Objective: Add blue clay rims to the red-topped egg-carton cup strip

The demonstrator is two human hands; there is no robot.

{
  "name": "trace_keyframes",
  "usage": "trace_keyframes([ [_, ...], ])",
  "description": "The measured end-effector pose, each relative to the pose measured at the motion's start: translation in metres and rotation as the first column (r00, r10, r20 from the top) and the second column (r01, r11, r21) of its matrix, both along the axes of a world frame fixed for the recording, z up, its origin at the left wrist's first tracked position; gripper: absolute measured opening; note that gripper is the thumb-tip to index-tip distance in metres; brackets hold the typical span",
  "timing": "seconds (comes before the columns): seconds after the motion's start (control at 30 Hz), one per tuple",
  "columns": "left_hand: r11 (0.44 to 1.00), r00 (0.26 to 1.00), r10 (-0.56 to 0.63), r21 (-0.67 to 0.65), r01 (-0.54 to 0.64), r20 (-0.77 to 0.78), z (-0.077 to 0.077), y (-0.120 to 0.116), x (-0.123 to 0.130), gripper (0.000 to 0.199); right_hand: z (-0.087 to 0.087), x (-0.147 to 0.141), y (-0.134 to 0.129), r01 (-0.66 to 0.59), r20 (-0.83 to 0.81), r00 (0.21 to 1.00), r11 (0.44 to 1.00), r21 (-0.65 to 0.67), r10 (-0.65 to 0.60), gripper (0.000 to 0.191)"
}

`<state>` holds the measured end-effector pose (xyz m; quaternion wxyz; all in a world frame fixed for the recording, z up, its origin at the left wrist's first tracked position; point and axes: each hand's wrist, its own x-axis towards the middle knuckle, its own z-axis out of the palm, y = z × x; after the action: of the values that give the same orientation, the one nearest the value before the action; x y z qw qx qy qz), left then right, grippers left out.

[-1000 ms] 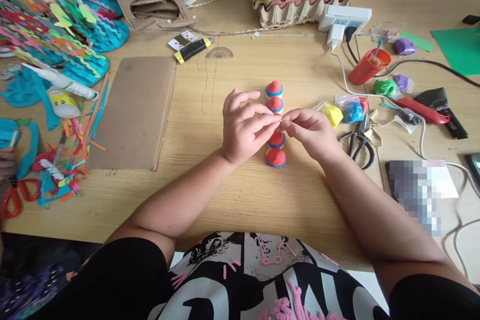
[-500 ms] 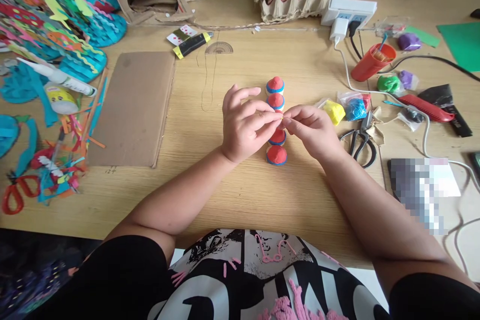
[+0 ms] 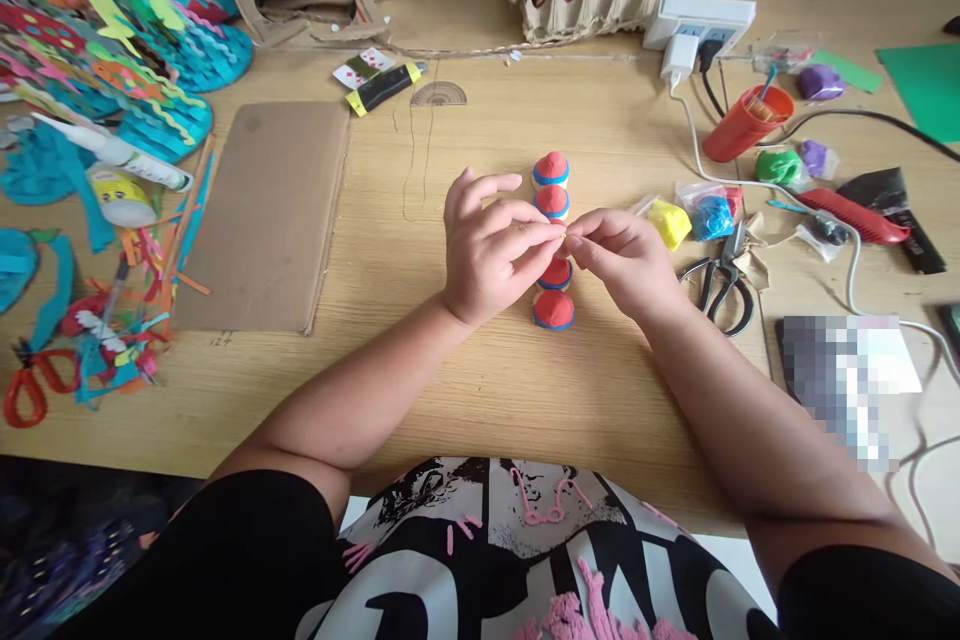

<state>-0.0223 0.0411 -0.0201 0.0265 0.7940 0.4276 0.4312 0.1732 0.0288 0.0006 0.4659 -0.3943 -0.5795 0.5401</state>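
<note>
Thumb and forefinger of my left hand (image 3: 499, 245) are pinched together, the other fingers raised. My right hand (image 3: 626, 260) pinches from the other side, its fingertips meeting the left ones. Between the two pinches shows a tiny yellow bit of clay (image 3: 563, 236). Beneath and around the hands, several small pieces with red cone tops and blue rims stand in a line on the table; the nearest is a red-topped piece (image 3: 553, 309), and the farthest is another red-topped piece (image 3: 551, 169). My fingers hide the middle of the line.
Right of my hands lie bagged yellow clay (image 3: 667, 224), blue clay (image 3: 712, 217), black-handled scissors (image 3: 724, 280) and a red cup (image 3: 748, 123). A white cable (image 3: 694, 145) runs from a power strip (image 3: 701, 17). To the left are a cardboard sheet (image 3: 262, 220) and red-handled scissors (image 3: 28, 400).
Both hands stay almost in place, still pinching the yellow bit. The yellow shows slightly more between the fingertips; the line of red-topped pieces has not moved.
</note>
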Motion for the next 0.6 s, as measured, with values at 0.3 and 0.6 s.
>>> trace_keyframes([
  [0.3, 0.998, 0.994, -0.042, -0.047, 0.047, 0.101, -0.0038, 0.0039, 0.0014, 0.011, 0.0007, -0.0008, -0.0013, 0.031, 0.05, 0.998, 0.999, -0.035, -0.029, 0.039],
  [0.6, 0.999, 0.997, -0.031, -0.038, 0.033, 0.071, -0.0019, 0.0019, 0.0025, 0.005, 0.0011, -0.0004, -0.001, 0.046, 0.037, 0.998, 0.998, -0.04, -0.045, 0.034],
])
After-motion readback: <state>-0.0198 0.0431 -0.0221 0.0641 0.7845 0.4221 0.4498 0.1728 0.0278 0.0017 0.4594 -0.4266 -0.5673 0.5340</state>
